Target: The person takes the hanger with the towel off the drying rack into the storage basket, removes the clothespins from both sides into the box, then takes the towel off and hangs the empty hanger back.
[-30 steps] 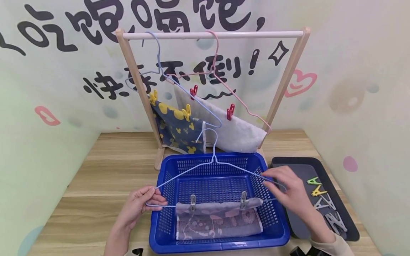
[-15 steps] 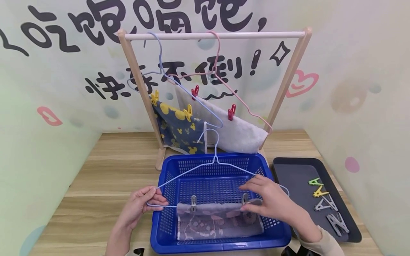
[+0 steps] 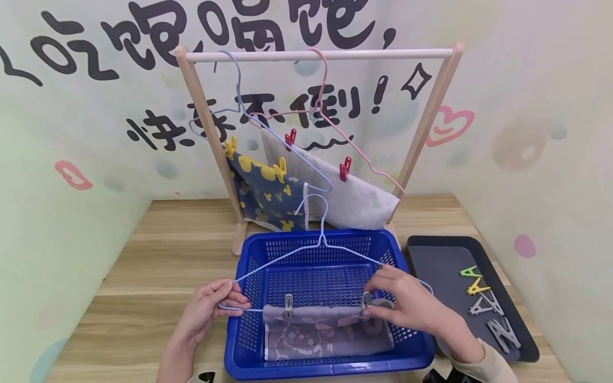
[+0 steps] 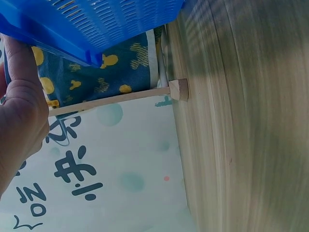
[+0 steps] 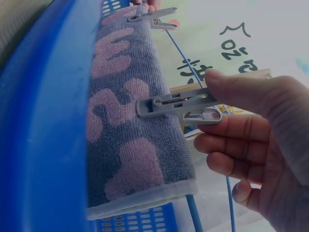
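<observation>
A light blue hanger point(image 3: 278, 259) is held over the basket, with a grey-and-pink towel point(image 3: 325, 340) draped on its bottom bar. My left hand point(image 3: 213, 303) grips the hanger's left corner. Two grey clothespins clamp the towel's upper edge. The left clothespin point(image 3: 289, 306) stands free of any hand. My right hand point(image 5: 263, 130) pinches the handles of the right clothespin point(image 5: 169, 103) between thumb and index finger, its nose biting the towel. In the left wrist view only part of my left hand shows at the edge.
Beneath the towel is a blue basket point(image 3: 330, 367). At the right, a dark tray point(image 3: 433, 247) holds several loose clothespins point(image 3: 481, 300). Behind stands a rack point(image 3: 383, 53) carrying a blue hanger with a mouse-patterned cloth point(image 3: 268, 194) and a pink hanger with a white cloth point(image 3: 359, 205).
My right hand has left the hanger's right arm, moved left and down to the right clothespin, and now pinches it. The left hand keeps its grip in the same place.
</observation>
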{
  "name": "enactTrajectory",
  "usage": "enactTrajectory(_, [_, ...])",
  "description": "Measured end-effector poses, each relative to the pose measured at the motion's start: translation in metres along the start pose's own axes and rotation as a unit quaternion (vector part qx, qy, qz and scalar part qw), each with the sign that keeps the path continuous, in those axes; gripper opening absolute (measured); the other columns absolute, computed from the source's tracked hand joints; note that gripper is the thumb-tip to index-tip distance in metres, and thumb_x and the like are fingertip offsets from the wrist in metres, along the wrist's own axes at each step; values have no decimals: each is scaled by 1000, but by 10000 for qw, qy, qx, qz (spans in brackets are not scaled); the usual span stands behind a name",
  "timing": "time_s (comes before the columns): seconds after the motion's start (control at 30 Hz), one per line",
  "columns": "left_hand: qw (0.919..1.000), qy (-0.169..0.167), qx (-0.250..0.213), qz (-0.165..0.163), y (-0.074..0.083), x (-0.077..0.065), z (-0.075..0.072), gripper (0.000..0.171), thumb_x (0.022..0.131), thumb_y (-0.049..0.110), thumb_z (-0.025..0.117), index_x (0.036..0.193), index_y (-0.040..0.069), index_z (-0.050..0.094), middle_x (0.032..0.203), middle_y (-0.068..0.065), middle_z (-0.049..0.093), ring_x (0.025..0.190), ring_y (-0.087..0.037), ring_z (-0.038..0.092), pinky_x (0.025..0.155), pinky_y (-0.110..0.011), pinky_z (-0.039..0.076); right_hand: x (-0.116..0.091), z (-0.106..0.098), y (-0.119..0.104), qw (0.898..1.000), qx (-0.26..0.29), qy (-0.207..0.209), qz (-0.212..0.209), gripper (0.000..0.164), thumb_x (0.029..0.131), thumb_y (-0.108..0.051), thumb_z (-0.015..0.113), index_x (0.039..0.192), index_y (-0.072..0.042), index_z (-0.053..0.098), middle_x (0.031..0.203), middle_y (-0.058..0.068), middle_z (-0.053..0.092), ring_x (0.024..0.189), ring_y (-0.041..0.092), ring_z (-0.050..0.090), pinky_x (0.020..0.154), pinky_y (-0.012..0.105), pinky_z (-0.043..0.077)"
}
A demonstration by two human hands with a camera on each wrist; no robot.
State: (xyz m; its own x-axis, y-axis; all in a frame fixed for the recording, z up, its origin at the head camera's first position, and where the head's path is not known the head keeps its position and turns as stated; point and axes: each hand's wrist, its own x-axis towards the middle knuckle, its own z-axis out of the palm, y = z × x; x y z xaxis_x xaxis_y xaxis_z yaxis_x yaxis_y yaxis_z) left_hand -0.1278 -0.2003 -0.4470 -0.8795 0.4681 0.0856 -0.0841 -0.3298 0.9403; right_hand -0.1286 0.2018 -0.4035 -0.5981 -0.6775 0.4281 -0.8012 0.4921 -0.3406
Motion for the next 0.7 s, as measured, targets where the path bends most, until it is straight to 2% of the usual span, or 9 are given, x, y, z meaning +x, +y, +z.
enactTrajectory(0.27, [10000, -22, -4, -22, 0, 0, -1, 31, 102, 7, 34, 95, 10, 63, 87, -3, 71, 83, -16, 69, 70, -28, 55, 4, 4, 4, 9966, 280, 422, -649, 17, 75, -19, 78, 84, -16, 65, 80, -10, 59, 77, 6, 52, 71, 16, 40])
enactTrajectory(0.5, [10000, 26, 12, -45, 0, 0, -1, 29, 102, 9, 35, 95, 10, 63, 87, -3, 71, 83, -16, 69, 70, -28, 55, 5, 3, 7, 9955, 763, 283, -489, 16, 74, -14, 78, 83, -19, 65, 80, -13, 58, 76, 4, 51, 72, 16, 40])
enactTrajectory(0.6, [10000, 34, -30, -33, 0, 0, -1, 29, 102, 9, 35, 95, 10, 63, 87, -3, 71, 83, -16, 69, 70, -27, 55, 5, 2, 9, 9920, 1091, 392, -496, 18, 74, -11, 77, 85, -19, 66, 82, -13, 59, 77, 5, 53, 72, 17, 42])
enactTrajectory(0.67, [10000, 55, -66, -21, -1, 0, -1, 29, 102, 8, 34, 95, 9, 63, 87, -4, 71, 83, -16, 69, 70, -27, 55, 9, -3, 2, 9895, 1237, 523, -530, 22, 70, -3, 78, 83, -16, 66, 80, -8, 61, 75, 9, 54, 70, 18, 43])
enactTrajectory(0.7, [9999, 64, -82, -14, -1, 0, -2, 29, 102, 8, 34, 95, 9, 63, 87, -4, 71, 83, -16, 69, 70, -27, 55, 11, -6, -1, 9880, 1318, 594, -540, 19, 71, -4, 77, 81, -15, 66, 79, -5, 62, 74, 10, 55, 69, 18, 43])
